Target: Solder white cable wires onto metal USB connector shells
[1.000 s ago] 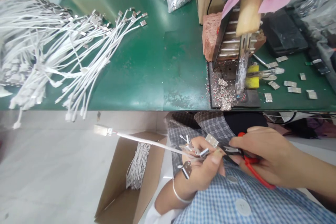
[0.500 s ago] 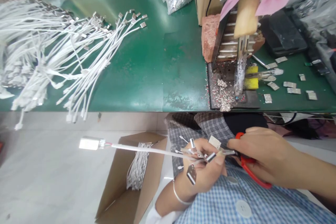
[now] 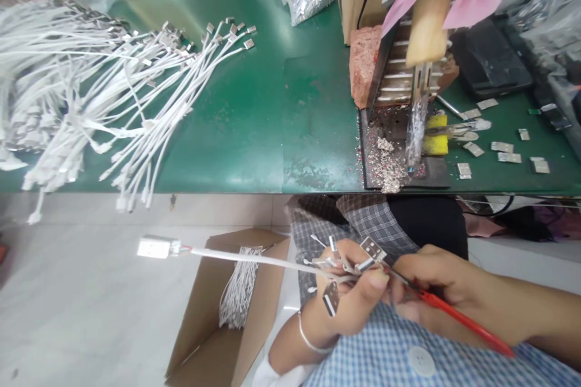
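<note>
My left hand (image 3: 351,299) is closed on a white cable (image 3: 254,259) and several small metal connector shells (image 3: 358,257), held over my lap. The cable runs out to the left and ends in a white plug (image 3: 153,248). My right hand (image 3: 438,293) is wrapped round red-handled scissors (image 3: 454,313). The scissor tips meet the metal shells at my left thumb.
A green table (image 3: 272,109) carries a large pile of white cables (image 3: 91,84) on the left. A soldering stand (image 3: 408,103) with scrap sits at right, with loose metal shells (image 3: 503,154) beside it. An open cardboard box (image 3: 227,314) with cables stands on the floor.
My right hand has turned and dropped a little, so the scissors' red handle now points down to the right. The cable's plug end swung slightly left and down earlier.
</note>
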Demonstrator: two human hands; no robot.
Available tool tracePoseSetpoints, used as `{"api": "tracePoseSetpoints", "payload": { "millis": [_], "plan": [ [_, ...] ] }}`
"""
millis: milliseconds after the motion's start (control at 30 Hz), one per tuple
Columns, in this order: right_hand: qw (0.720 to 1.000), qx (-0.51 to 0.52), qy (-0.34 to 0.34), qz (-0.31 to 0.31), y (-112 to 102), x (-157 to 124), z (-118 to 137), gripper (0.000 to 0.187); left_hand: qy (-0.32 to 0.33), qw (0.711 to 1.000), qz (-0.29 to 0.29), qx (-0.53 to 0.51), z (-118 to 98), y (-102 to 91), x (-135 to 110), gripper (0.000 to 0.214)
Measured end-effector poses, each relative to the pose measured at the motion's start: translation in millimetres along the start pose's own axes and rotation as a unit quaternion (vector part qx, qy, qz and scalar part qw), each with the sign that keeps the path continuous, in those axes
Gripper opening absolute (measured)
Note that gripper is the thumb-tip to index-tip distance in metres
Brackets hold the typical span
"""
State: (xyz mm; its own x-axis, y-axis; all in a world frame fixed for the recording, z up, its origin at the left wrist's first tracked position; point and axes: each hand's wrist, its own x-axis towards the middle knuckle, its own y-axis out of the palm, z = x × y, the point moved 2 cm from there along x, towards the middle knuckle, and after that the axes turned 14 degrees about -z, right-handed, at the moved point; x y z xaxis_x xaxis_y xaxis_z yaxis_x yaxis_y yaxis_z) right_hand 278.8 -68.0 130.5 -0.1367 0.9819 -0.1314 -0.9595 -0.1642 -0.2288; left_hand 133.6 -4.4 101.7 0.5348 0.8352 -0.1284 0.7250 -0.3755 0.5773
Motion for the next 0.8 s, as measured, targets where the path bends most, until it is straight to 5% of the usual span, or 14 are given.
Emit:
{"api": "tracePoseSetpoints", "payload": {
  "millis": [67,167,267,400,567,800],
  "plan": [
    [0.995,-0.071,-0.047,-0.058,1,1,-3,0.015,-0.017,1.000,-0.008,0.002,2,-4.0,-2,0.015],
    [0.939,-0.241,-0.163,-0.184,1,2,-6,0.017,-0.048,0.999,0.010,0.011,2,-8.8,-3,0.020],
    [0.908,-0.278,-0.213,-0.228,3,4,-4,0.018,-0.082,0.996,0.029,0.025,0,-10.9,-3,0.031],
    [0.946,-0.152,-0.189,-0.216,13,7,-2,0.014,-0.146,0.987,0.023,0.068,1,-12.9,-9,0.042],
    [0.970,0.028,-0.118,-0.209,36,-7,-22,0.021,-0.144,0.989,0.006,0.016,13,-12.4,-24,0.041],
    [0.966,-0.031,-0.104,-0.234,44,-28,-28,0.016,-0.148,0.985,-0.007,0.094,6,-16.5,-45,0.037]
  ]
}}
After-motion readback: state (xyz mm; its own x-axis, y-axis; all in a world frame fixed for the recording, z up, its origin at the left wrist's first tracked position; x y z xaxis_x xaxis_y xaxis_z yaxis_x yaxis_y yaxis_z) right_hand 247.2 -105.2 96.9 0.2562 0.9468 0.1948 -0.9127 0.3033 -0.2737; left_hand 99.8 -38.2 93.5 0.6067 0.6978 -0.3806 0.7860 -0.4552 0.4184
